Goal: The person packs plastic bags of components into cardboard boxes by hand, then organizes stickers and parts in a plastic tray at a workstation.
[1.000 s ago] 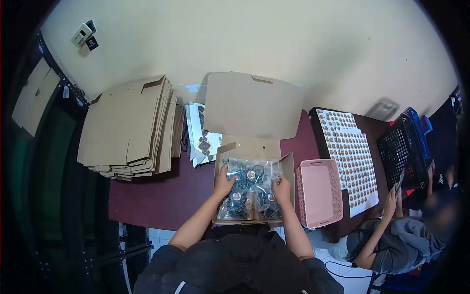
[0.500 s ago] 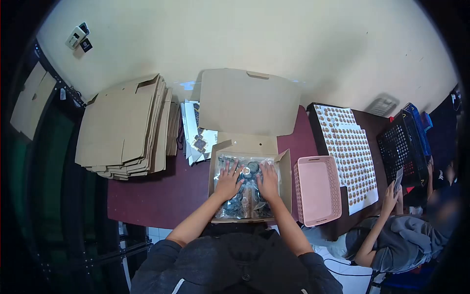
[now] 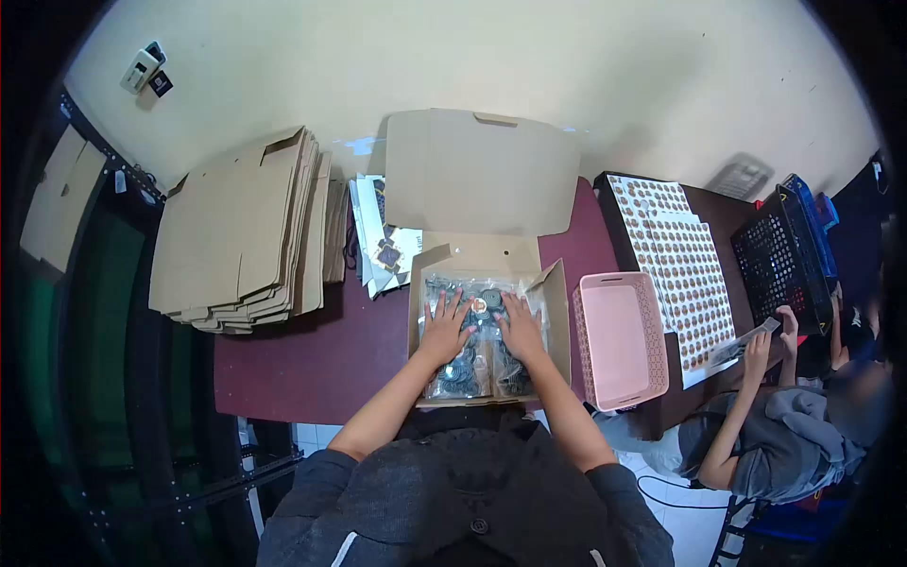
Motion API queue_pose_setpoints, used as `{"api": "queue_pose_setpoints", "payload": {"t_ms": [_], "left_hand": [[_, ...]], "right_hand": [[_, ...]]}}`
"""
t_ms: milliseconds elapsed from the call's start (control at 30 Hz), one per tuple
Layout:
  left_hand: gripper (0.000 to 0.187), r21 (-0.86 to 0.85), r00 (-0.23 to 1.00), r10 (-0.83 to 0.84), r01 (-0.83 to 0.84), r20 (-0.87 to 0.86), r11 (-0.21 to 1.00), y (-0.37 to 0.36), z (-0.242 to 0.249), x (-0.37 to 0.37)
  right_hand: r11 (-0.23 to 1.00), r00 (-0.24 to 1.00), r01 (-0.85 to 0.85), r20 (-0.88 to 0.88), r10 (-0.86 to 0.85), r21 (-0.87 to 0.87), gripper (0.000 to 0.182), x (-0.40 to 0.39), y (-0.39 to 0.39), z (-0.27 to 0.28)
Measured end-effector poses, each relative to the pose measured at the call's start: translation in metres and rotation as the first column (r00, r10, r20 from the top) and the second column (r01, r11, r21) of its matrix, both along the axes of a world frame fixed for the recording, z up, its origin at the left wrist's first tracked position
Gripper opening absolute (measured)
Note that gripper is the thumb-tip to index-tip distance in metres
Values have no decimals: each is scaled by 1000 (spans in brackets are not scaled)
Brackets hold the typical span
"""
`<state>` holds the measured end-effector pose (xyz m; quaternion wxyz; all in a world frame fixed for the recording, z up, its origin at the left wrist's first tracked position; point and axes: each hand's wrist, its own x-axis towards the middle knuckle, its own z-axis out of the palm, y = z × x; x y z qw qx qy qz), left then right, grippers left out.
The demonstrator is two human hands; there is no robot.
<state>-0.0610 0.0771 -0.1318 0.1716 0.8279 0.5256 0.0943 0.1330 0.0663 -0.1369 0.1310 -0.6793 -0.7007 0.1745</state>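
Note:
An open cardboard box (image 3: 561,350) stands in front of me, its lid (image 3: 482,170) raised towards the wall. Inside lie clear plastic packets (image 3: 460,376) of dark, round, coiled-looking pieces; their exact kind I cannot make out. My left hand (image 3: 444,326) rests flat on the packets at the left, fingers spread. On the right side my right hand (image 3: 520,331) lies the same way, fingers apart and palm down. A small round sticker (image 3: 479,305) shows between the two hands. Neither hand grips anything.
Flattened cardboard boxes (image 3: 227,231) are stacked at the left, beside white printed paper bags (image 3: 387,255). Right of the box stands a pink basket (image 3: 579,354). Sticker sheets (image 3: 694,283) and a black crate (image 3: 779,265) lie farther right, where a co-worker (image 3: 756,359) holds a clear packet.
Both my hands stay pressed on the packets, with little shift. The whole view has tilted slightly, so things sit higher. The co-worker's packet has been lowered towards the sticker sheets.

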Motion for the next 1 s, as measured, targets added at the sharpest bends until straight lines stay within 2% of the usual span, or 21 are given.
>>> {"api": "queue_pose_setpoints", "payload": {"t_ms": [167,233,267,300,367,400,467,500,567,600,667,700,767,833,867,933,1000], "left_hand": [[63,35,1000,1,-2,28,999,-2,-6,1],[64,169,998,29,-37,50,985,-9,4,-1],[65,171,999,9,-16,42,985,-12,9,-2],[65,177,999,10,-17,44,984,-14,9,-3],[63,80,994,-106,109,-42,991,-20,9,-6],[64,75,993,-100,104,-55,992,-20,5,-6],[65,51,994,-95,97,-46,994,-19,0,-7],[65,26,995,-95,96,-39,995,-17,0,-7],[67,47,994,-96,99,-60,994,-15,-1,-7],[67,30,994,-91,93,-64,995,-15,-1,-7],[67,18,994,-87,88,-67,996,-14,-1,-7],[70,33,995,-86,88,-59,996,-14,-2,-6],[72,50,996,-82,85,-47,995,-13,-4,-6],[88,-10,998,-28,28,59,1000,-11,4,-4],[88,-8,998,-28,28,63,1000,-10,9,-3],[98,58,995,-86,89,-52,994,-8,39,-1],[103,73,990,-143,144,-12,987,5,36,3]], "right_hand": [[999,999,-7,-32,8,36,50,3,-2,3],[998,998,8,-65,-4,59,50,5,-3,5],[988,979,2,-200,30,153,51,8,-2,-3],[987,980,1,-198,31,159,51,7,-3,0],[971,961,29,-272,38,237,57,6,-7,7],[971,962,26,-271,41,239,57,4,-10,12],[979,988,-82,-115,105,187,62,-1,-15,24],[978,988,-81,-113,104,192,62,-2,-15,25],[987,990,-132,52,128,92,70,-3,-16,28],[987,991,-128,52,124,95,70,-3,-17,27],[984,996,25,-91,-9,179,73,-2,-16,26],[983,996,24,-89,-8,183,73,-1,-15,27],[955,961,115,-274,-37,272,74,1,-15,28],[947,955,133,-294,-43,294,71,0,-20,37],[937,943,153,-329,-43,315,70,0,-21,39],[918,923,201,-379,-62,341,69,3,-24,39],[907,907,242,-412,-85,345,68,3,-28,38]]}}
